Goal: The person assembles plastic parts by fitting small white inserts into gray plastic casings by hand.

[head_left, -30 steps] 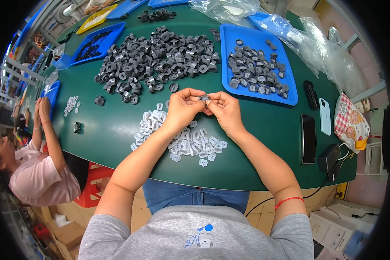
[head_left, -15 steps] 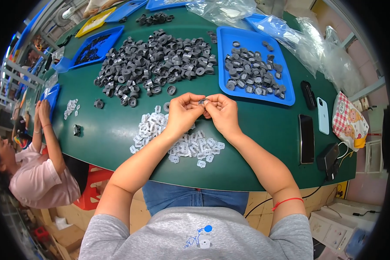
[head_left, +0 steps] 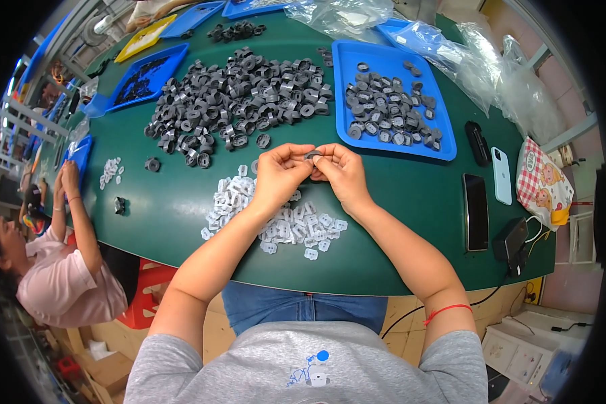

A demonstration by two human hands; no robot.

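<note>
My left hand [head_left: 280,174] and my right hand [head_left: 343,173] meet above the green table, fingers pinched on one small dark grey ring-shaped part [head_left: 312,155]. Fingertips cover most of it. Under and around my left wrist spreads a pile of small whitish translucent plastic pieces [head_left: 288,229]. Beyond my hands lies a big heap of dark grey ring-shaped parts [head_left: 239,94]. To the right of the heap, a blue tray [head_left: 395,149] holds many similar grey parts, several with pale inserts showing in them.
Two phones, one black [head_left: 475,212] and one light blue [head_left: 501,176], lie at the right beside a black case [head_left: 478,143] and a checked pouch [head_left: 544,178]. Clear plastic bags [head_left: 444,57] cover the far right. At the left a co-worker [head_left: 67,269] sits at the table.
The grey part shows a little more between my fingertips, which have shifted slightly. Both hands stay together in nearly the same place. At the far left edge, another person's arm has come into view.
</note>
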